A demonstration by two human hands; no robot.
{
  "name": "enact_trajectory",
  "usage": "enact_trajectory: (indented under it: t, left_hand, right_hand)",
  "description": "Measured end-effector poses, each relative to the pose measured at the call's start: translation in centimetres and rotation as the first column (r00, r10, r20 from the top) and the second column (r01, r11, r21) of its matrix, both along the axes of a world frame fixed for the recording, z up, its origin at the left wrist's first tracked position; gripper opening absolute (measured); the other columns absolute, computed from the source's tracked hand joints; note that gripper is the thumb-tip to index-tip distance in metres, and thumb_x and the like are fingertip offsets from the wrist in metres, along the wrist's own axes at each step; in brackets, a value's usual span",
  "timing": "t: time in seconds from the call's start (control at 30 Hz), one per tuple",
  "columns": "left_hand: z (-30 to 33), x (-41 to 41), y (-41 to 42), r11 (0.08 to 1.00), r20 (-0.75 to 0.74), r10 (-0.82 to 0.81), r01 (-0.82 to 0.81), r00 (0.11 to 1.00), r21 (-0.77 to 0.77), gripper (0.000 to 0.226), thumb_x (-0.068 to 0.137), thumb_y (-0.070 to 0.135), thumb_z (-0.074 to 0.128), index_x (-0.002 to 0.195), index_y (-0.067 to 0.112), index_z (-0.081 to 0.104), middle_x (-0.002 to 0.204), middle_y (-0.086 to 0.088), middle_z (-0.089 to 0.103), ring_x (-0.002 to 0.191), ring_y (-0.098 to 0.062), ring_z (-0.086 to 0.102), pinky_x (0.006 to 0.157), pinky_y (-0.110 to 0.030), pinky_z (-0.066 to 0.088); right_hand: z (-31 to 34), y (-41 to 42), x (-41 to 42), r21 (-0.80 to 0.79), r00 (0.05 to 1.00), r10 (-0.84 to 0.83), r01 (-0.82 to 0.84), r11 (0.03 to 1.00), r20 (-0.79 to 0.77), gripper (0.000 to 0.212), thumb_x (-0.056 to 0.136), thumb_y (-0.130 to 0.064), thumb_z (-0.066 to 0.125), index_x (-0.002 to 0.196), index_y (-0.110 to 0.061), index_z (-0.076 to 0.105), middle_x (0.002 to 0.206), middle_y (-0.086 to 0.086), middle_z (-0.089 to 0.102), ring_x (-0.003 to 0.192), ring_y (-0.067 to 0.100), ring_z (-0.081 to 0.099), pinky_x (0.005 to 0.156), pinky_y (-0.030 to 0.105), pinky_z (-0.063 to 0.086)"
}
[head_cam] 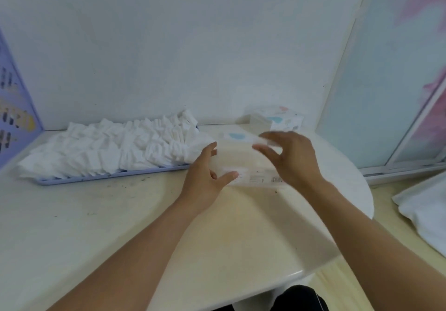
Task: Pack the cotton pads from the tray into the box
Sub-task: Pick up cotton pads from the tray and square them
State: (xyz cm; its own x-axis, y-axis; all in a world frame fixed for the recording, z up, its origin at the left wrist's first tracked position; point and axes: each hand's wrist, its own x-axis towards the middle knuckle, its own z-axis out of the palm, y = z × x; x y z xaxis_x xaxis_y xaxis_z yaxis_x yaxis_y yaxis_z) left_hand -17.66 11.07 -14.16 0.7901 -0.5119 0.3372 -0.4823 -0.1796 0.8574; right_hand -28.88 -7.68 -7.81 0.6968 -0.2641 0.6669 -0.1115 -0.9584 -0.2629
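A flat lavender tray (115, 178) at the back left carries a heap of white cotton pads (108, 146). To its right a pale cream box (243, 163) with a blue drop mark lies on the table. My left hand (205, 175) grips the box's left end, thumb on the near side and fingers behind. Above the box's right part hovers my right hand (289, 156), blurred, fingers spread and loosely bent, holding nothing that I can see.
A second printed box (282, 120) with a stack of pads beside it stands at the back against the wall. The round table edge (362, 190) drops off on the right. White cloth (424, 214) lies beyond it.
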Motion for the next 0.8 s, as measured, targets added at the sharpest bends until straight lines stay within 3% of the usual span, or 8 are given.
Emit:
enact_trajectory:
  t: [0.1, 0.23, 0.33, 0.4, 0.5, 0.57, 0.67, 0.8]
  left_hand:
    - [0.4, -0.4, 0.1, 0.999, 0.014, -0.026, 0.026, 1.0, 0.034, 0.041, 0.082, 0.035, 0.08, 0.117, 0.037, 0.059, 0.085, 0.012, 0.057, 0.06, -0.01, 0.06, 0.055, -0.014, 0.042]
    - [0.7, -0.8, 0.2, 0.994, 0.026, -0.099, 0.098, 0.995, 0.04, 0.019, 0.088, 0.029, 0.076, 0.099, 0.032, 0.061, 0.07, 0.011, 0.053, 0.052, -0.005, 0.05, 0.05, -0.013, 0.037]
    - [0.7, -0.9, 0.1, 0.993, 0.042, -0.115, 0.113, 0.992, 0.037, 0.02, 0.087, 0.029, 0.077, 0.099, 0.032, 0.062, 0.064, 0.009, 0.051, 0.051, -0.005, 0.048, 0.051, -0.015, 0.038]
    - [0.7, -0.8, 0.0, 0.993, 0.069, -0.112, 0.11, 0.991, 0.038, 0.021, 0.086, 0.029, 0.077, 0.099, 0.032, 0.062, 0.069, 0.007, 0.054, 0.056, -0.008, 0.053, 0.052, -0.015, 0.041]
    - [0.8, -1.0, -0.1, 0.994, 0.094, -0.112, 0.11, 0.989, 0.029, 0.023, 0.086, 0.029, 0.078, 0.103, 0.031, 0.062, 0.079, 0.005, 0.058, 0.058, -0.008, 0.055, 0.054, -0.016, 0.043]
    - [1.0, -1.3, 0.2, 0.992, 0.092, -0.121, 0.119, 0.988, 0.029, 0.032, 0.085, 0.028, 0.078, 0.111, 0.034, 0.06, 0.089, 0.006, 0.063, 0.06, -0.006, 0.058, 0.058, -0.021, 0.048]
    - [1.8, -1.2, 1.8, 0.998, 0.093, -0.054, 0.058, 0.994, -0.037, 0.05, 0.082, 0.019, 0.077, 0.123, 0.035, 0.054, 0.115, 0.015, 0.064, 0.068, -0.007, 0.067, 0.067, -0.019, 0.053]
    - [4.1, 2.2, 5.7, 0.957, 0.142, 0.238, -0.208, 0.961, -0.2, 0.032, 0.083, 0.005, 0.069, 0.108, 0.023, 0.063, 0.098, 0.013, 0.069, 0.057, -0.008, 0.061, 0.057, -0.011, 0.045]
  right_hand:
    - [3.4, -1.4, 2.8, 0.298, 0.996, -0.045, 0.02, 0.954, 0.077, 0.046, 0.083, -0.061, 0.071, 0.108, -0.023, 0.072, 0.113, -0.006, 0.069, 0.106, 0.011, 0.061, 0.092, 0.031, 0.048]
    - [5.1, -4.4, 6.4, 0.492, 0.97, -0.225, 0.156, 0.857, 0.086, 0.038, 0.093, -0.038, 0.069, 0.123, -0.015, 0.065, 0.134, 0.009, 0.056, 0.125, 0.025, 0.055, 0.098, 0.03, 0.044]
    - [4.0, -4.1, 6.7, 0.416, 0.927, -0.307, 0.372, 0.83, -0.215, 0.06, 0.099, -0.035, 0.059, 0.151, -0.014, 0.037, 0.158, 0.015, 0.027, 0.145, 0.038, 0.028, 0.109, 0.051, 0.041]
    - [3.0, -2.1, 5.7, 0.317, 0.927, -0.288, 0.356, 0.879, -0.241, 0.065, 0.1, -0.046, 0.054, 0.153, -0.016, 0.032, 0.16, 0.012, 0.027, 0.146, 0.036, 0.027, 0.109, 0.054, 0.038]
    - [1.3, 1.6, 3.7, 0.269, 0.959, -0.078, 0.154, 0.951, -0.274, 0.051, 0.097, -0.066, 0.041, 0.106, -0.024, 0.069, 0.113, -0.001, 0.07, 0.104, 0.021, 0.065, 0.093, 0.045, 0.053]
    - [0.0, 3.2, 3.0, 0.256, 0.916, 0.032, 0.079, 0.963, -0.4, 0.068, 0.093, -0.075, 0.031, 0.078, -0.019, 0.068, 0.081, -0.004, 0.071, 0.076, 0.017, 0.066, 0.077, 0.04, 0.056]
    - [-1.0, 3.8, 3.2, 0.133, 0.874, -0.017, 0.093, 0.987, -0.485, 0.079, 0.095, -0.074, 0.024, 0.07, -0.009, 0.06, 0.067, 0.002, 0.066, 0.061, 0.022, 0.061, 0.064, 0.034, 0.052]
    - [0.4, 4.4, 4.5, 0.14, 0.969, -0.047, 0.083, 0.987, -0.244, 0.059, 0.096, -0.064, 0.043, 0.066, -0.017, 0.062, 0.064, -0.003, 0.065, 0.063, 0.018, 0.061, 0.066, 0.033, 0.051]
